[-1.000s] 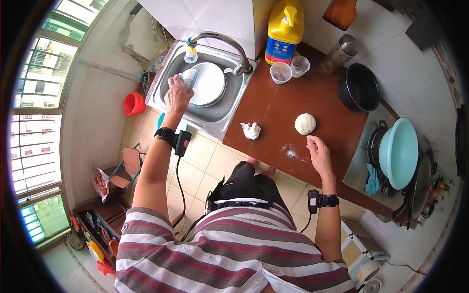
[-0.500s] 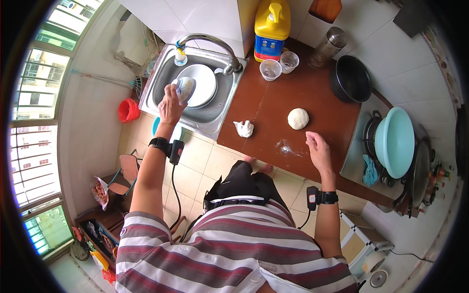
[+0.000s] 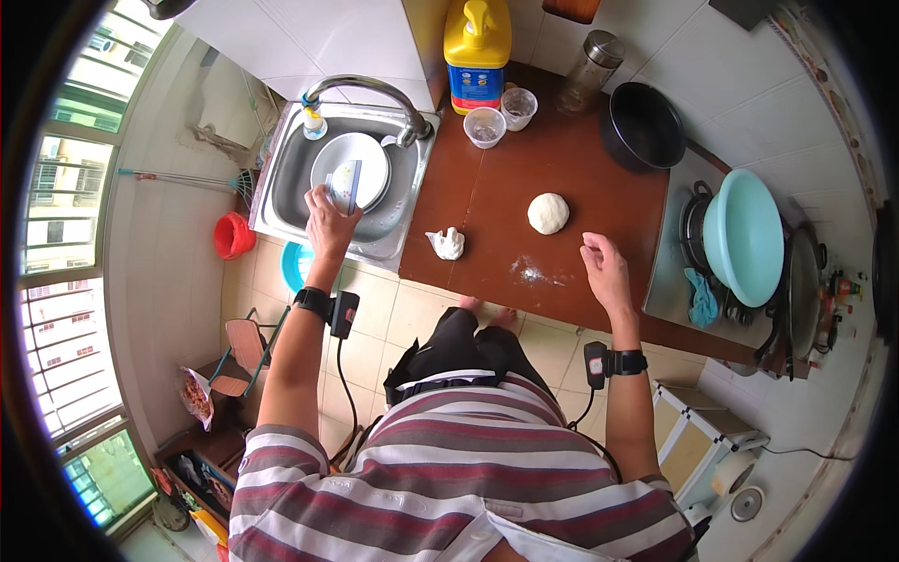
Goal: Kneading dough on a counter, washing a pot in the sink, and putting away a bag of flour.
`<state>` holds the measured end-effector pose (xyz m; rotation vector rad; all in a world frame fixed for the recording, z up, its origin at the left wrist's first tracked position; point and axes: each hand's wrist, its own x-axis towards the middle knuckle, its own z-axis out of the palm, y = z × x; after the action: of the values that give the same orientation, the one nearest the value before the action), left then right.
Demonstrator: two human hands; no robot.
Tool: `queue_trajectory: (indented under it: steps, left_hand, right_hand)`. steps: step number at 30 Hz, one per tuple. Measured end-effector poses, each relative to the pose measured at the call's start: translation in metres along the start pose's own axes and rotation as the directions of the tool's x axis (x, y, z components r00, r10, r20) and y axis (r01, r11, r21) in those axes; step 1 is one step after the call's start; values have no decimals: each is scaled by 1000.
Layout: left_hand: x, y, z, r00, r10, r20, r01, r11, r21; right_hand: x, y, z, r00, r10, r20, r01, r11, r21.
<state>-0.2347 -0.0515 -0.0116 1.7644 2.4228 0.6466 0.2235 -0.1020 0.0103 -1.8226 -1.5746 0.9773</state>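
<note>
My left hand (image 3: pixel 330 229) grips a white bowl (image 3: pixel 344 185) with a flower pattern, its fingers closed on the rim. The bowl is tipped on its side above the metal sink (image 3: pixel 395 201), over white plates (image 3: pixel 376 167) lying in the basin. Over the brown counter hovers my right hand (image 3: pixel 607 269), its fingers loosely bent and nothing in them. A round ball of dough (image 3: pixel 548 214) lies just to its left, with a smear of white flour (image 3: pixel 530 272) nearer me. A crumpled white bag or cloth (image 3: pixel 449 244) sits by the counter's front left edge.
A curved faucet (image 3: pixel 408 110) reaches over the sink. Behind the dough stand a yellow jug (image 3: pixel 478 47), two clear plastic cups (image 3: pixel 485 127), a lidded jar (image 3: pixel 592 70) and a black pot (image 3: pixel 643 126). A light blue basin (image 3: pixel 744 239) rests at the right beside a blue cloth (image 3: pixel 702 298).
My left hand has turned the bowl more upright onto its edge. The whole view has shifted, so the counter's things appear farther left. My right hand stays by the dough, its fingers slightly more bent.
</note>
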Motion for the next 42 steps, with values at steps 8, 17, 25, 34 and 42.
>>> queue_trajectory:
  steps: [8, 17, 25, 34, 42]
  left_hand:
    - [8, 10, 25, 887, -422, 186, 456, 745, -486]
    - [-13, 7, 32, 873, -420, 249, 474, 611, -634]
    - [-28, 2, 24, 938, -331, 102, 336, 795, -505]
    - [-24, -7, 20, 959, -265, 102, 284, 880, -380]
    - [-28, 34, -4, 996, -80, -41, 68, 971, -230]
  right_hand:
    - [29, -5, 32, 957, -289, -8, 272, 911, -310]
    - [70, 11, 98, 886, -455, -89, 392, 838, -381]
    - [73, 3, 93, 762, -634, -130, 498, 703, -508]
    - [75, -2, 62, 689, -713, 126, 672, 564, -480]
    - [63, -4, 79, 763, -640, -88, 568, 729, -382]
